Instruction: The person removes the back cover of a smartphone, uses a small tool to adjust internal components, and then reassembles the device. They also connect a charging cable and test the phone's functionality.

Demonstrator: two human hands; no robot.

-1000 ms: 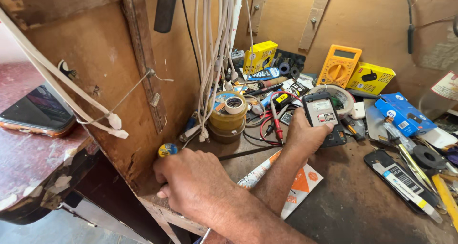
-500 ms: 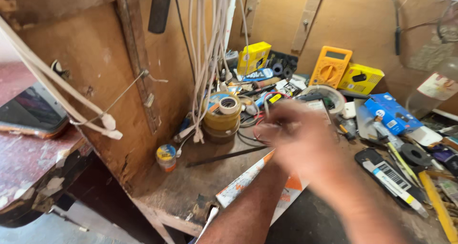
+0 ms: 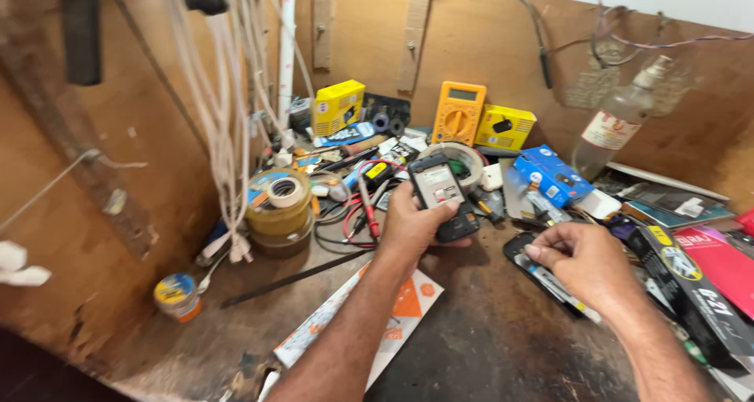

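Note:
My left hand reaches forward over the workbench and holds a small dark handset-like device with a pale face, tilted up towards me. Its thumb lies on the left edge and the fingers wrap underneath. My right hand is lower right, knuckles up, with bent fingertips resting on the near end of a flat black phone that lies on the bench. Whether it grips the phone I cannot tell. A white stick-like tool lies across that phone.
Clutter fills the back of the bench: stacked tape rolls, a yellow multimeter, yellow boxes, a blue box, a plastic bottle, red probes. White cables hang left. A small tin and an orange-white leaflet lie nearer.
My right hand has swept from the bench's left edge near the small tin across to the right, onto the black phone. The left hand still holds the device. The view has turned right.

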